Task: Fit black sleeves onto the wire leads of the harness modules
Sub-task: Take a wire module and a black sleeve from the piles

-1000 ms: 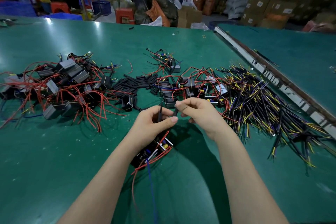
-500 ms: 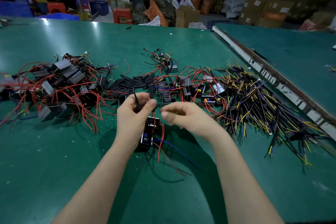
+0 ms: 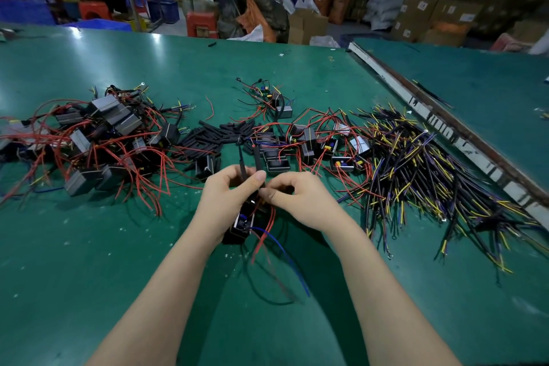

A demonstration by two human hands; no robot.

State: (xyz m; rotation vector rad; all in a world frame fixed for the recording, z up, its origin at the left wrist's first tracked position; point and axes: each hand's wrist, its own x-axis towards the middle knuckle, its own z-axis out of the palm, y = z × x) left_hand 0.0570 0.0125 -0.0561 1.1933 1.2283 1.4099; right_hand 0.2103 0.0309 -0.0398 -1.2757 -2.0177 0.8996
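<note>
Green worktable (image 3: 89, 261) in a warehouse stacked with cardboard boxes (image 3: 427, 15). At centre, a black module (image 3: 239, 227) is held just above the table; its red and blue wires (image 3: 269, 235) hang down toward the viewer. Left hand (image 3: 227, 200), fingers curled, grips the module and two black-sleeved leads (image 3: 249, 162) standing upright. Right hand (image 3: 300, 202) pinches at the leads' base, touching the left thumb. Just beyond: loose black sleeves (image 3: 214, 138). Left: heap of modules with red wires (image 3: 89, 140). Right: more modules (image 3: 312, 145), then a spread of black-and-yellow wires (image 3: 430, 175)
</note>
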